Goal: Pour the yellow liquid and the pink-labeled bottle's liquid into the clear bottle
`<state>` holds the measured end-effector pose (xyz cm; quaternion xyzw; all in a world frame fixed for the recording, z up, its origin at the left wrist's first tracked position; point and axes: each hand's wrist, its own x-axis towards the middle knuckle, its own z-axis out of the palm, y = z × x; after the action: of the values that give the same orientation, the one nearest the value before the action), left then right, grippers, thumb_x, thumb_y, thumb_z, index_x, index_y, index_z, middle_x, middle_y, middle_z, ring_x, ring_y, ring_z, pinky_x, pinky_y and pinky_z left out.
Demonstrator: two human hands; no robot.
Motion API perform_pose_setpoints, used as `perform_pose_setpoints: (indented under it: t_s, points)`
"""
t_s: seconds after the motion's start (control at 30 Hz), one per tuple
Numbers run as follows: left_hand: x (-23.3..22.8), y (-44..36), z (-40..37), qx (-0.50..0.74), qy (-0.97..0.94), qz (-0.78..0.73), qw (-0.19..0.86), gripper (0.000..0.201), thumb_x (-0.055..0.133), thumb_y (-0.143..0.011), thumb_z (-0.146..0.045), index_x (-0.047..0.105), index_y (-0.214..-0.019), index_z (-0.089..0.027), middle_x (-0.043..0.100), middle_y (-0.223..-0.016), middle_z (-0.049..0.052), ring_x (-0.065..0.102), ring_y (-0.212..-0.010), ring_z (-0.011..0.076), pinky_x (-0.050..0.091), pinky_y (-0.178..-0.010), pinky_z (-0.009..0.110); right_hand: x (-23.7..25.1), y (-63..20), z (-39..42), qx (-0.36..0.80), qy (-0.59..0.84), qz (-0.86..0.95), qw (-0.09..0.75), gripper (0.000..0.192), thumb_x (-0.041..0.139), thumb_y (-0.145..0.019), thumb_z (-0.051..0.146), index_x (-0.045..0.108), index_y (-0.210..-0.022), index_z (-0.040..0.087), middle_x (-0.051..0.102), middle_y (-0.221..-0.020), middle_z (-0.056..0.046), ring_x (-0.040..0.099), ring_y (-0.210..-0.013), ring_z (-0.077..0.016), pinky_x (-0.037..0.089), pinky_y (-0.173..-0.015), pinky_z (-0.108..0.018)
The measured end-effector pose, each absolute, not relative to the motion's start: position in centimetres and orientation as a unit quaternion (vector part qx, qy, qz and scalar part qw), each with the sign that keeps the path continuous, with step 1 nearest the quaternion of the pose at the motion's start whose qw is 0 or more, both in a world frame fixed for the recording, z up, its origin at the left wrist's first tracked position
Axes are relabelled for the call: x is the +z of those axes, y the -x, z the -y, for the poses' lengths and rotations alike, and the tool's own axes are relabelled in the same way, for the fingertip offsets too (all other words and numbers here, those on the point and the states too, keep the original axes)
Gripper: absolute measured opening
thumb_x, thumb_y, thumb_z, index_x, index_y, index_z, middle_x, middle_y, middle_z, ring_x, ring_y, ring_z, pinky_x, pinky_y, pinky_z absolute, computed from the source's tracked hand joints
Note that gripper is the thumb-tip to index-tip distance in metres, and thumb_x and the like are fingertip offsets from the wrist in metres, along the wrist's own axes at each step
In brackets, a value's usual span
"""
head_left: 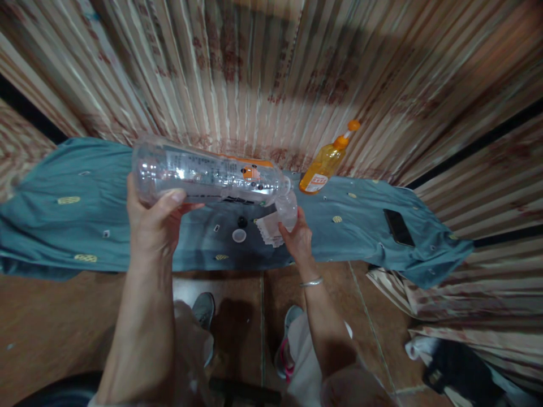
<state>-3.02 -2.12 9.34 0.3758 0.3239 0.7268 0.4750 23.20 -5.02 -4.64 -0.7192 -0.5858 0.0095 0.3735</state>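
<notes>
My left hand grips the base end of a large clear plastic bottle, held almost level with its neck pointing right. The bottle's mouth meets a small clear cup that my right hand holds, above a table under a teal cloth. A white folded tissue lies just left of my right hand. A white bottle cap and a small black cap rest on the cloth below the bottle.
An orange-yellow bottle with an orange spout stands at the back of the table by the curtain. A black phone lies on the cloth at the right. My shoes stand on the brown tile floor; a dark bag lies at lower right.
</notes>
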Motion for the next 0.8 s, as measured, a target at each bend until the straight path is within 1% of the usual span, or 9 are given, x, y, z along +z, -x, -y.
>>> perform_pose_setpoints:
  t_s: [0.2, 0.43, 0.67, 0.8]
  points:
    - [9.28, 3.00, 1.99, 0.728, -0.378, -0.318, 0.475, 0.059, 0.078, -0.040, -0.014, 0.050, -0.092, -0.023, 0.064, -0.077, -0.007, 0.061, -0.057, 0.0116, 0.056, -0.039, 0.023, -4.49, -23.13, 5.05, 0.014, 0.721, 0.585, 0.371, 0.065, 0.059, -0.079, 0.037, 0.037, -0.135, 0.012, 0.064, -0.120, -0.017, 0.063, -0.109, -0.0258, 0.052, -0.087, -0.036]
    - [9.53, 2.87, 2.03, 0.728, -0.374, -0.326, 0.473, 0.060, 0.075, -0.040, -0.013, 0.050, -0.093, -0.024, 0.064, -0.079, -0.006, 0.063, -0.057, 0.0146, 0.055, -0.036, 0.025, -4.60, -23.12, 5.09, 0.005, 0.723, 0.585, 0.369, 0.066, 0.059, -0.079, 0.037, 0.037, -0.135, 0.010, 0.062, -0.123, -0.019, 0.063, -0.110, -0.0267, 0.052, -0.088, -0.037]
    - [9.29, 2.94, 1.89, 0.729, -0.390, -0.319, 0.464, 0.057, 0.077, -0.041, -0.015, 0.050, -0.091, -0.024, 0.062, -0.081, -0.007, 0.062, -0.057, 0.0119, 0.056, -0.038, 0.024, -4.44, -23.12, 5.08, 0.016, 0.724, 0.583, 0.368, 0.066, 0.060, -0.079, 0.037, 0.037, -0.135, 0.011, 0.064, -0.120, -0.017, 0.064, -0.107, -0.0259, 0.052, -0.087, -0.036]
    - [9.20, 3.00, 2.04, 0.726, -0.394, -0.313, 0.469, 0.058, 0.080, -0.042, -0.018, 0.051, -0.091, -0.024, 0.062, -0.083, -0.006, 0.063, -0.061, 0.0128, 0.055, -0.039, 0.023, -4.38, -23.06, 5.12, 0.014, 0.728, 0.580, 0.366, 0.066, 0.060, -0.079, 0.036, 0.036, -0.135, 0.011, 0.063, -0.121, -0.018, 0.063, -0.108, -0.0264, 0.052, -0.088, -0.037]
